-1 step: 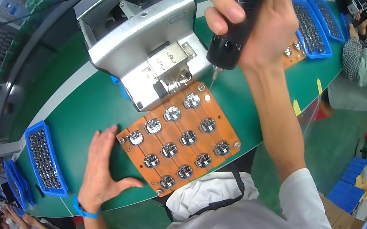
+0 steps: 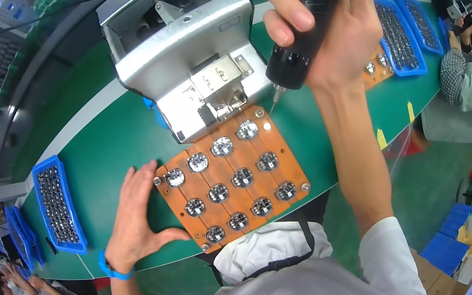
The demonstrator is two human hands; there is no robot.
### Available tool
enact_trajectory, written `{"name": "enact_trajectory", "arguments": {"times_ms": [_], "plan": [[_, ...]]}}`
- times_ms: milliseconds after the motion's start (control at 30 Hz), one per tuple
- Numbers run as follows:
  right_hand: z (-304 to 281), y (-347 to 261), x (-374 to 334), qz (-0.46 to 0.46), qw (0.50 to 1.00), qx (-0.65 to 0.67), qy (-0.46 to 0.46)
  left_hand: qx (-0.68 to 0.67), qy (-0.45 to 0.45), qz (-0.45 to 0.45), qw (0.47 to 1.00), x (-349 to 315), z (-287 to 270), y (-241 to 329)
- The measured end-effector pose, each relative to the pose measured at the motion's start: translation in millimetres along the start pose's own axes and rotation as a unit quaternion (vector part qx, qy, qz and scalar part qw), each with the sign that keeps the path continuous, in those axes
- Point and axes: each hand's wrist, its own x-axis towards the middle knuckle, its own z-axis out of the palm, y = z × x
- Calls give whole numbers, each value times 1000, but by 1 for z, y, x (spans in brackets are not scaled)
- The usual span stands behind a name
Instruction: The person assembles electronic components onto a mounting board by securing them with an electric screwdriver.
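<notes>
Moved slightly rightward since the earlier frame: left hand (image 2: 137,226), spread and grasping nothing, just beside the orange fixture plate (image 2: 222,169), contact unclear. Beneath, green tabletop (image 2: 98,162); on it, silver metal machine (image 2: 189,38), directly beyond the plate. Clenched around a black electric screwdriver (image 2: 299,61): right hand (image 2: 348,39). Seated on the plate: twelve round circuit boards (image 2: 242,177). Below the screwdriver's nose, near the plate's far right corner: thin bit (image 2: 277,98)
</notes>
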Motion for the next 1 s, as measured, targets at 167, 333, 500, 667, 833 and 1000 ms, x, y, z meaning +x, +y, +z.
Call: {"name": "enact_trajectory", "arguments": {"times_ms": [167, 333, 500, 667, 833, 1000], "plan": [[-30, -12, 4, 21, 988, -114, -106, -46, 36, 1, 998, 2, 15, -3], [-36, -4, 7, 34, 996, -58, -53, -33, 37, 1, 999, 10, 18, -1], [-10, 3, -3, -16, 999, -14, 28, -31, 29, 2, 999, 25, 22, 6], [-14, -6, -3, -30, 978, -200, -49, -27, 16, 35, 999, 38, 18, 10], [-2, 4, -5, -63, 978, -187, -67, -11, 24, 108, 994, 46, 10, 10], [33, 1, 0, 0, 948, -300, -102, 27, 142, 206, 968, 59, 17, 14]]}}
